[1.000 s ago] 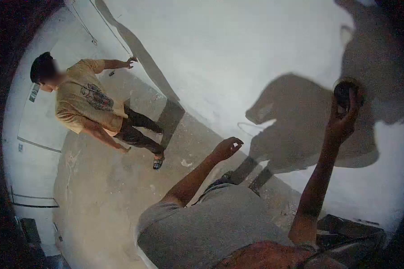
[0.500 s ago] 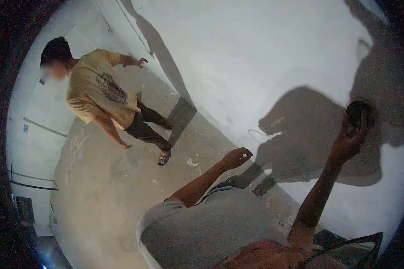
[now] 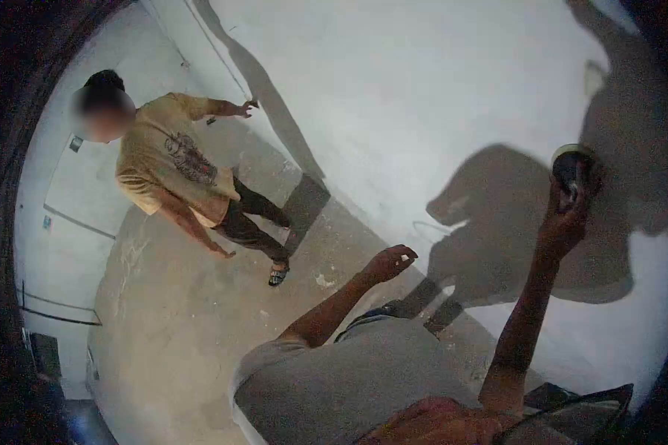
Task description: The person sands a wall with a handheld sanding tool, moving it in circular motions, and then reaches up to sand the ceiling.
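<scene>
My right hand is raised at the right, its fingers wrapped round a dark round object with a pale rim along its top. The object appears in front of the shadowed wall; whether it touches the wall I cannot tell. My left hand hangs over the line where floor and wall meet. Its fingers are loosely curled, with a small pale gap showing between them and nothing clearly held. Below lies my grey shirt.
A person in a yellow printed shirt stands at the left with arms spread, on the concrete floor. Large shadows fall across the white wall. A dark strap shows at lower right.
My right hand has moved a little left with the dark object, whose pale rim now shows. The other person appears slightly farther right and lower in the view. My left hand is nearly unchanged.
</scene>
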Available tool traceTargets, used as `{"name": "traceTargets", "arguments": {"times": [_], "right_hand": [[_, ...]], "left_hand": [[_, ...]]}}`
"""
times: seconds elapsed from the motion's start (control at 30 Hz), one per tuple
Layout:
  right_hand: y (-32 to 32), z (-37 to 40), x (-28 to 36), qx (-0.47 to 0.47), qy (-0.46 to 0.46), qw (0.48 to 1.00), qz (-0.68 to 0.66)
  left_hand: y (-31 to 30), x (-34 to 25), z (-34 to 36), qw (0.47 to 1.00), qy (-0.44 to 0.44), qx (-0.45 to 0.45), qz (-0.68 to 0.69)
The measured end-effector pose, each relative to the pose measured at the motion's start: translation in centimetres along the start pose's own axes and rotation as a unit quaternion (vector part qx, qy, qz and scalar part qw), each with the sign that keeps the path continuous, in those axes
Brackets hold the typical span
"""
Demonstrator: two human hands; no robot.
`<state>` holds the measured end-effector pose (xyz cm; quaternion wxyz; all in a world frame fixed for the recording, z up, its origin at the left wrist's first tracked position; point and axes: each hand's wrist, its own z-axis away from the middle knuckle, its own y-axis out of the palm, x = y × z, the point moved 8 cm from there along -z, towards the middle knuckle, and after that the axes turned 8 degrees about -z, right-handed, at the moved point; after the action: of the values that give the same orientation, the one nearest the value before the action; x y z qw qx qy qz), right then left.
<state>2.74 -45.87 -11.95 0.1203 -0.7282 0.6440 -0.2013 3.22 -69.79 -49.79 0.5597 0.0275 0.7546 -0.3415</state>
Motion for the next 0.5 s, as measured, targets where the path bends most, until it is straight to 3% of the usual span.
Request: {"name": "traceTargets", "arguments": {"times": [0.07, 0.17, 0.23, 0.37, 0.5], "right_hand": [[-0.9, 0.6, 0.0, 0.006, -0.007, 1.000, -0.010], [-2.4, 2.3, -2.3, 0.010, 0.045, 0.997, -0.057], [-2.4, 2.3, -2.8, -0.027, 0.132, 0.984, -0.113], [0.7, 1.0, 0.8, -0.051, 0.059, 0.993, -0.086], [0.4, 0.3, 2.7, 0.006, 0.008, 0.999, -0.045]], "left_hand": [[0.3, 0.6, 0.5, 0.999, -0.048, 0.006, -0.019], [0.0, 0.3, 0.7, 1.000, -0.022, -0.005, 0.000], [-0.9, 0.1, 0.8, 1.000, -0.015, -0.005, -0.019], [-1.1, 0.8, 1.0, 1.000, -0.012, -0.001, -0.015], [0.3, -1.0, 0.3, 1.000, -0.007, -0.008, -0.013]]}}
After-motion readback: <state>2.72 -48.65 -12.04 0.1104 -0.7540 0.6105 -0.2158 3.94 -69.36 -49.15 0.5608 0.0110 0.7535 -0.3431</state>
